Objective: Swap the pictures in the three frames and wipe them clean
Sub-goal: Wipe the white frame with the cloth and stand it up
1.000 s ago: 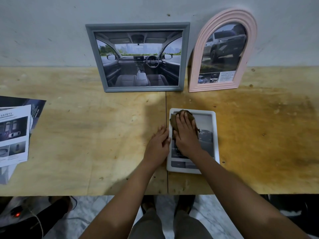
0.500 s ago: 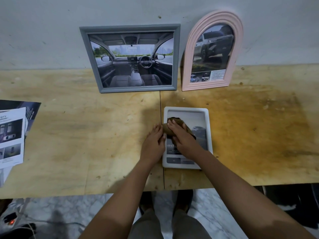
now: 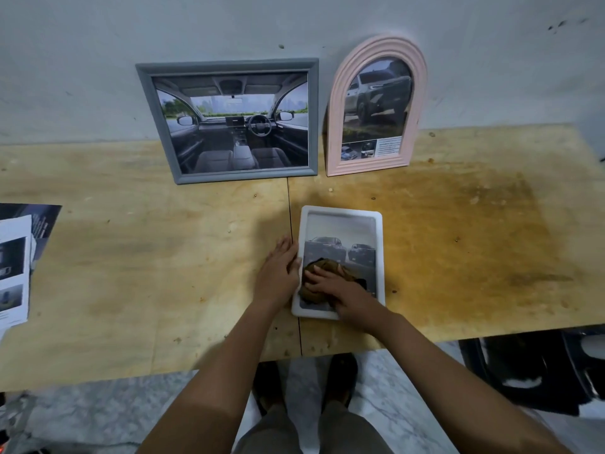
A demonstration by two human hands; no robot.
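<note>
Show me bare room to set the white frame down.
Widest bare plywood tabletop lies right of the white rectangular frame, below the pink arched frame. Another patch lies between the printed sheets and the left hand. Crowded: back edge, by the grey rectangular frame.

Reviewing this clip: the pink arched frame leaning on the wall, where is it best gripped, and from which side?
Probably the pink arched frame is best taken by its straight right edge. Come in from the right, thumb in front and fingers behind. It stands tilted back against the wall, and the grey frame crowds its left side, while the right is free.
</note>
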